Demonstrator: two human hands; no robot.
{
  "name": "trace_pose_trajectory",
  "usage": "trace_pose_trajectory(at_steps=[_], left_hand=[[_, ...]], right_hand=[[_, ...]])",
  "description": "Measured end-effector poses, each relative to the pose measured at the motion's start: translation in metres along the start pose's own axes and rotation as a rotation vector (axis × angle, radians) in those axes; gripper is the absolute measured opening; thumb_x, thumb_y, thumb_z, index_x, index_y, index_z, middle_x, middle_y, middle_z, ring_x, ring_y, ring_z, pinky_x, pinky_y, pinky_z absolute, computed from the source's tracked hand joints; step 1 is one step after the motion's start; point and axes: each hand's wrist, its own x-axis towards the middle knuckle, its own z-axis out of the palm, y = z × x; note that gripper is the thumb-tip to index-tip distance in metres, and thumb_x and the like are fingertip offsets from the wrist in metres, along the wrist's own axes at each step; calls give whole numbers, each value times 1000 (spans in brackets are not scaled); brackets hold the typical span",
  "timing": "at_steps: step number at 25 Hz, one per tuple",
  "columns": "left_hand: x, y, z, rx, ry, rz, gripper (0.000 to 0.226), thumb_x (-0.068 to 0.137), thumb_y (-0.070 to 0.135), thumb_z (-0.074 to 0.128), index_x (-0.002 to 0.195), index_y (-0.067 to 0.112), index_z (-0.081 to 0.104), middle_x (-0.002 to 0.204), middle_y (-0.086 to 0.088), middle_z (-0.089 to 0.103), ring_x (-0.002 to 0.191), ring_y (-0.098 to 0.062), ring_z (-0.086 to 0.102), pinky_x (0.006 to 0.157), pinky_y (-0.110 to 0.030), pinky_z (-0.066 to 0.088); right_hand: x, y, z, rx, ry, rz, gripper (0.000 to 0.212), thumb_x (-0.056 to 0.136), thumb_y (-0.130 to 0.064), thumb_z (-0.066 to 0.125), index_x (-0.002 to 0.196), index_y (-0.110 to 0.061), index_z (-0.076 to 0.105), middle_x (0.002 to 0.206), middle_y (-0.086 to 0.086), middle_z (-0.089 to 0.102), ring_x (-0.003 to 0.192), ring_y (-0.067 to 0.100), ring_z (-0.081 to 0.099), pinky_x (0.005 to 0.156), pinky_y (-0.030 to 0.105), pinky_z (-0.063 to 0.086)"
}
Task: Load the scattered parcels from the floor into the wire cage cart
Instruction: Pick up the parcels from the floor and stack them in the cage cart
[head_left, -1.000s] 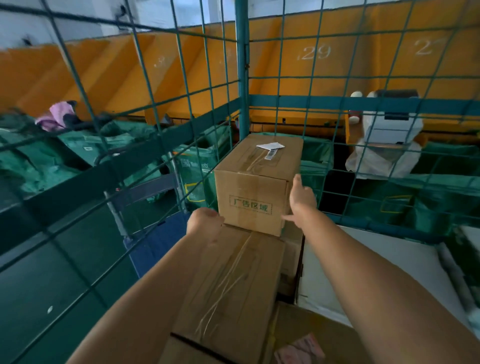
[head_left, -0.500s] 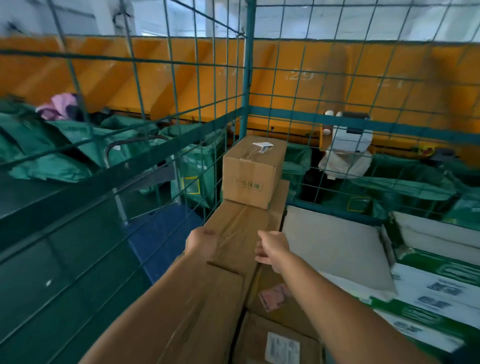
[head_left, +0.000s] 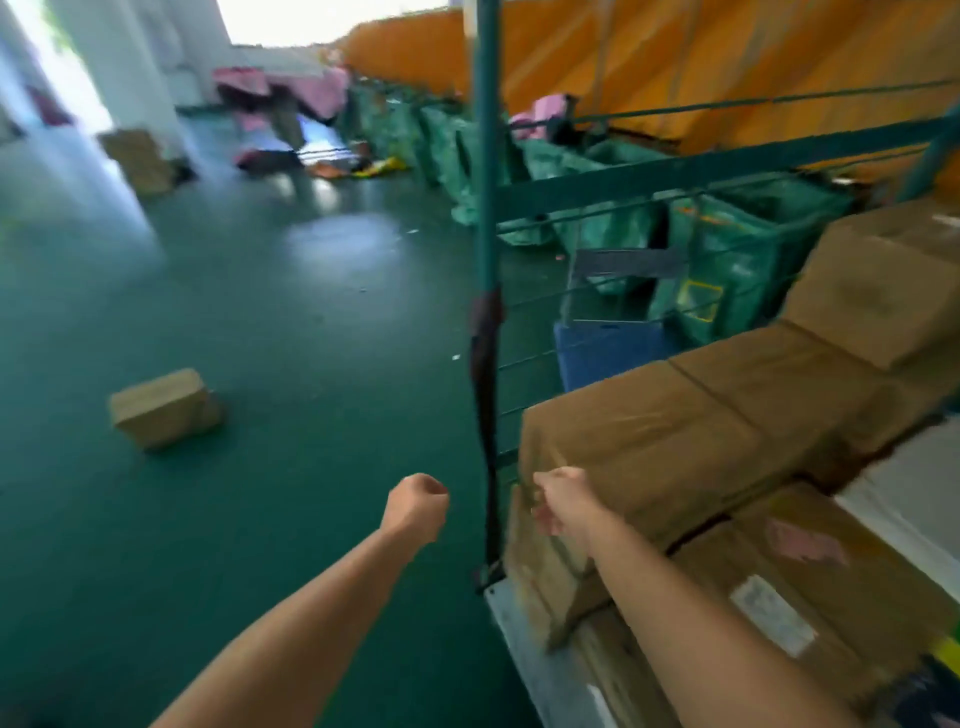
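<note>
Parcels fill the wire cart (head_left: 727, 171) on the right: a long brown box (head_left: 649, 441) lies along its near side, another box (head_left: 779, 384) touches its far end, and a smaller box (head_left: 872, 301) sits on top further back. Lower boxes, one with a white label (head_left: 774, 616), lie beneath and beside them. One loose parcel (head_left: 163, 408) sits on the green floor (head_left: 285, 338) to the left, well apart from the cart. More cartons (head_left: 137, 158) stand far off by a white pillar.

Left hand (head_left: 415, 506) hangs over the floor just left of the cart's corner post (head_left: 487, 156), fingers curled into a fist, holding nothing. Right hand (head_left: 563, 501) is at the near end of the long box, fingers loosely bent; blur hides whether it touches the cardboard.

Green sacks (head_left: 727, 270) line the orange wall (head_left: 727, 67) behind the cart, and a blue trolley (head_left: 608, 348) stands just outside the mesh.
</note>
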Motion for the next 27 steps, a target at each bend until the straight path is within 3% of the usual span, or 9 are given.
trace_pose_trajectory(at_steps=[2,5,9,15,22,27], left_hand=[[2,-51,-46,-40,76,-97,27,82,6,47,95,10,70,72,-6,63,52,-19,57,55,-26,52],[13,-116,-108,-109,171,-173,30,82,6,47,102,8,69,78,-7,64,52,-18,59,55,-24,52],[33,-187,-188,-245,239,-232,27,84,5,47,103,7,65,94,-13,68,65,-21,61,61,-30,55],[85,-275,-314,-334,299,-360,22,85,5,45,97,13,61,88,-6,65,73,-23,64,73,-35,57],[215,-313,-426,-372,336,-383,18,87,6,47,93,15,60,90,-7,66,76,-23,63,74,-36,56],[327,-307,-524,-380,356,-399,18,88,6,47,99,12,60,88,-6,64,72,-19,60,64,-30,52]], right_hand=[[-8,-3,60,-69,-74,-3,10,96,-18,53,86,-15,51,76,5,53,61,17,53,48,26,45],[-16,-12,148,-153,-167,16,6,95,-18,54,96,-13,55,84,6,57,65,19,58,48,27,48],[-19,-36,279,-285,-231,-12,8,95,-16,53,101,-11,56,89,7,59,68,20,59,55,30,53],[-25,-79,450,-346,-317,-16,4,95,-14,52,93,-13,56,79,3,58,72,20,59,67,32,55],[45,-143,607,-420,-371,-47,7,95,-14,51,92,-13,57,81,2,59,71,18,59,72,31,54],[112,-235,733,-435,-470,-73,6,95,-16,52,93,-16,58,80,1,60,71,16,58,70,29,50]])
